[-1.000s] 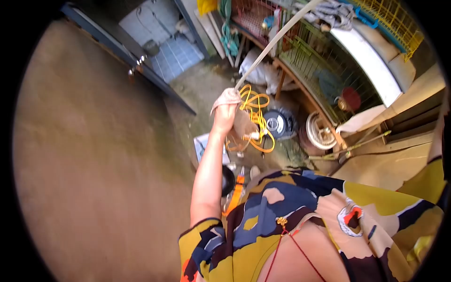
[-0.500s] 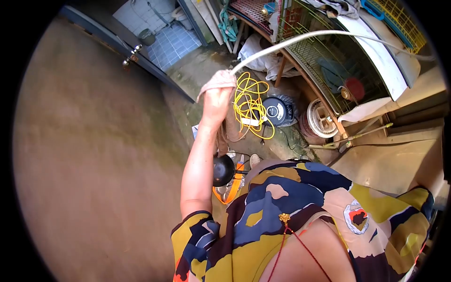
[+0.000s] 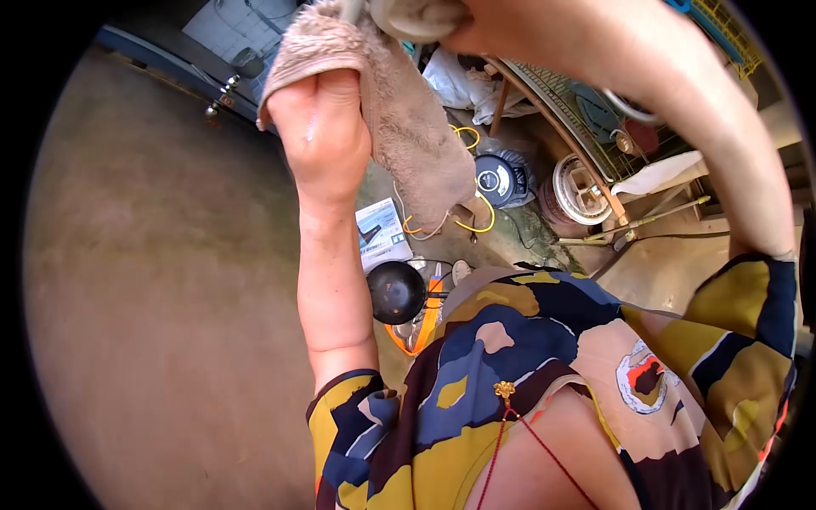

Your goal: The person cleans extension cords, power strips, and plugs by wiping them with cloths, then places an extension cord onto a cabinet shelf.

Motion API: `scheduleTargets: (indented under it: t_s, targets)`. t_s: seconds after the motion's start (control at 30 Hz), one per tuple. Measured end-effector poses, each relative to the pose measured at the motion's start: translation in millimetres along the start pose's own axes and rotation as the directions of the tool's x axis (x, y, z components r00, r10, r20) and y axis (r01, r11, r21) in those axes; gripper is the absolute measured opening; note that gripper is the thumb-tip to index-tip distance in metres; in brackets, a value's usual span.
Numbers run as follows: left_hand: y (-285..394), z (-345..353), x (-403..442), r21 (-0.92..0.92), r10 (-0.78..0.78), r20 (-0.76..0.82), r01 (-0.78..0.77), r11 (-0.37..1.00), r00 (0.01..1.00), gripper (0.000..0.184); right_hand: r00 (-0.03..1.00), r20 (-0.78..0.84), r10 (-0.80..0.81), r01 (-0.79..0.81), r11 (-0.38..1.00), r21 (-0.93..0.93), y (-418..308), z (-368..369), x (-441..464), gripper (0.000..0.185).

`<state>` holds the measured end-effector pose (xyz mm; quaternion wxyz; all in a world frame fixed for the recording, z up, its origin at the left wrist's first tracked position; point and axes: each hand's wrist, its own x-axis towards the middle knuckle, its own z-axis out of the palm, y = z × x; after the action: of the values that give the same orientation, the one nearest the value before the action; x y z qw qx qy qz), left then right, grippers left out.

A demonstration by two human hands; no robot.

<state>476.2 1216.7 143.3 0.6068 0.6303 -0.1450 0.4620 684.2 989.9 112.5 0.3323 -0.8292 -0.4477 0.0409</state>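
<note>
Fluffy cloth [image 3: 416, 136] clamped in left hand [image 3: 325, 110]

The brown cloth is draped over the left hand, its fingers hidden, one end hung loose. Beside it the right hand [image 3: 476, 24] is cropped by the view; its grip cannot be told. Between them a pale hose [image 3: 351, 8] is seen.

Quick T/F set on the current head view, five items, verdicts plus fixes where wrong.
1. The left hand holds a fuzzy cloth. True.
2. The right hand is down by the waist. False: it is up at the top edge of the view, partly cut off.
3. The cable on the floor is red. False: the cable is yellow.
4. A gold-coloured pendant hangs on a red cord. True.
5. The printed sheet or box is right of the bucket. False: the printed sheet or box is left of the bucket in the view.
</note>
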Motion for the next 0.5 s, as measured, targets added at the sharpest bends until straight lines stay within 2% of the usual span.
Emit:
scheduleTargets:
  t_s: [0.07,0.1,0.13,0.17,0.2,0.23,0.27,0.33,0.37,0.4,0.43,0.5]
  targets:
    - [-2,0,0,-0.063,0.017,-0.030,-0.019,0.998,0.999,0.027,0.997,-0.080,-0.021,0.019,0.999,-0.034,-8,-18,15,0.009]
    - [-9,-5,-4,0.406,0.248,0.020,-0.235,0.883,0.969,0.019,0.993,-0.117,-0.033,0.028,0.998,-0.052,-14,-27,22,0.009]
    - [-18,-10,-9,0.759,0.420,0.171,-0.392,0.521,0.891,0.012,0.985,-0.167,-0.053,0.040,0.996,-0.078,-21,-39,29,0.009]
    - [-32,-11,-19,0.595,0.257,0.059,-0.240,0.767,0.965,0.013,0.977,-0.204,-0.064,0.044,0.994,-0.097,-27,-49,34,0.009]
    - [-47,-13,-30,0.371,0.082,-0.057,-0.055,0.927,0.995,0.015,0.972,-0.227,-0.065,0.041,0.993,-0.110,-30,-56,36,0.009]
    - [-50,-10,-39,0.280,-0.068,-0.007,0.067,0.958,0.998,0.012,0.959,-0.271,-0.086,0.049,0.989,-0.141,-38,-70,40,0.009]
    - [-66,-12,-56,0.277,-0.151,0.007,0.143,0.950,0.989,0.007,0.948,-0.302,-0.097,0.049,0.986,-0.162,-43,-80,42,0.009]
    - [-109,-23,-100,0.249,-0.194,0.112,0.162,0.955,0.975,0.006,0.925,-0.361,-0.120,0.046,0.977,-0.209,-53,-102,44,0.009]
    - [-120,-25,-124,0.233,-0.317,0.087,0.290,0.928,0.945,0.006,0.911,-0.392,-0.132,0.040,0.971,-0.234,-59,-113,43,0.009]
    - [-131,-31,-144,0.349,-0.417,0.102,0.360,0.865,0.903,0.009,0.894,-0.423,-0.146,0.033,0.965,-0.262,-65,-125,42,0.009]
    - [-149,-37,-166,0.388,-0.465,0.118,0.391,0.835,0.877,0.016,0.876,-0.455,-0.159,0.021,0.955,-0.295,-69,-137,38,0.009]
    - [-175,-54,-196,0.573,-0.480,0.242,0.275,0.772,0.843,0.022,0.835,-0.516,-0.193,-0.016,0.928,-0.373,-82,-165,28,0.009]
